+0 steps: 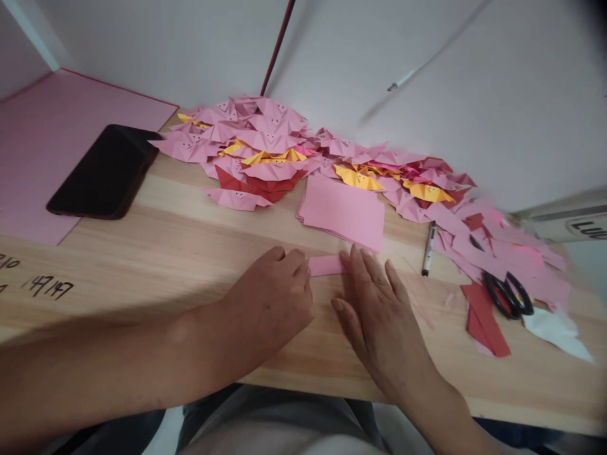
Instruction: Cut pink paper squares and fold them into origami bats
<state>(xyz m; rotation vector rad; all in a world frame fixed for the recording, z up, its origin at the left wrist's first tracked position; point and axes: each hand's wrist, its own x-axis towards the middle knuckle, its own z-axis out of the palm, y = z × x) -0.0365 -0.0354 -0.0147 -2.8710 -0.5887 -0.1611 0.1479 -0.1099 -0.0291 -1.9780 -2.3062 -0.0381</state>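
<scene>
A narrow folded strip of pink paper [326, 265] lies on the wooden table between my hands. My left hand [272, 287] is curled closed at the strip's left end, its fingertips mostly hidden. Flat on the strip's right end rests my right hand [377, 300], with the fingers stretched out and the thumb apart. Just beyond my hands sits a stack of pink paper sheets [344, 212]. Behind the stack runs a long heap of folded paper shapes [272, 139], mostly pink with some yellow and red, many marked with small dots.
A black phone [105, 172] lies partly on a large pink sheet [28, 158] at the left. To the right are a marker [429, 249], black-handled scissors [508, 296], red paper pieces [488, 322], a white scrap [557, 332] and pink scraps [512, 253]. A white wall [346, 57] stands behind.
</scene>
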